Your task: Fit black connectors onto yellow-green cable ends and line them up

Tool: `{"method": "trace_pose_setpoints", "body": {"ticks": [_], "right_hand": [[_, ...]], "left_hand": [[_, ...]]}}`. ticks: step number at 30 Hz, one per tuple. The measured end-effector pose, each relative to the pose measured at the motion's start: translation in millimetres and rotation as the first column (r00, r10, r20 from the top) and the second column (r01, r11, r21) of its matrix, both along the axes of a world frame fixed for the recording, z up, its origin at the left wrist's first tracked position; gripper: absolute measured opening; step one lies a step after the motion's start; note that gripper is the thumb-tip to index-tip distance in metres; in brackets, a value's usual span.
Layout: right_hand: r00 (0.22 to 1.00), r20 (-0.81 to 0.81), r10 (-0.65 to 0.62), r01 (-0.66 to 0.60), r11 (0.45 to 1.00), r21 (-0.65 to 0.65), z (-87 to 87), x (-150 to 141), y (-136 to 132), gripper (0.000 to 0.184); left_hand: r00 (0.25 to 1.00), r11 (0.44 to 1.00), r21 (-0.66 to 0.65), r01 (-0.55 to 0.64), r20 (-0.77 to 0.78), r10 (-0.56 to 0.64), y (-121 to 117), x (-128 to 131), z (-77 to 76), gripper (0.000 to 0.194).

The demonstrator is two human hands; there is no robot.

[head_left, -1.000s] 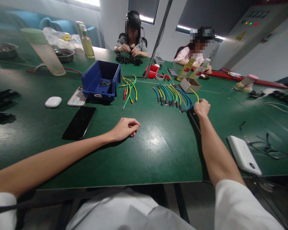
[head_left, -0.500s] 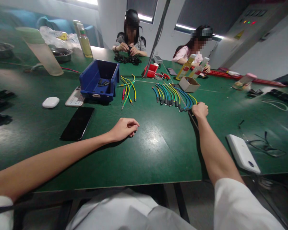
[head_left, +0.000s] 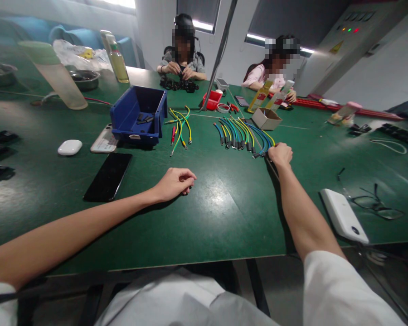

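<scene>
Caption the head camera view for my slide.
Right hand grips a wire beside the wire bundle; left hand rests curled.

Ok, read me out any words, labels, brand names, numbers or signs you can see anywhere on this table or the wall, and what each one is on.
No text can be read.
Yellow packets by the far person: print too blurred.
Bottle: label too blurred.
Blue bin: white front tag too small.
Grey wall cabinet: yellow sign and coloured lamps, nothing legible.
White box near the right hand: a round mark, no readable brand.
</scene>
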State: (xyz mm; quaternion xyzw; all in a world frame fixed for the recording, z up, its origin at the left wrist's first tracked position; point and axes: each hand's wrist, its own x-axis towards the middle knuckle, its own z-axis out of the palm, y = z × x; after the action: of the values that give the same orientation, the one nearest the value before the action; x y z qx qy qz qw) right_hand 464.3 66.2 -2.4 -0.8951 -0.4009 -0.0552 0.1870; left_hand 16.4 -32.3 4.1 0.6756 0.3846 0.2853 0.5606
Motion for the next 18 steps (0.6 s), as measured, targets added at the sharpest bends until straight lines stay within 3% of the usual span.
{"method": "trace_pose_setpoints", "body": {"ticks": [18], "right_hand": [[0.998,-0.062,-0.008,0.01,0.999,0.034,0.5,3.8,1.9,0.038]], "left_hand": [[1.0,1.0,0.003,0.003,0.015,-0.003,0.0,0.3,-1.8,0.022]]}}
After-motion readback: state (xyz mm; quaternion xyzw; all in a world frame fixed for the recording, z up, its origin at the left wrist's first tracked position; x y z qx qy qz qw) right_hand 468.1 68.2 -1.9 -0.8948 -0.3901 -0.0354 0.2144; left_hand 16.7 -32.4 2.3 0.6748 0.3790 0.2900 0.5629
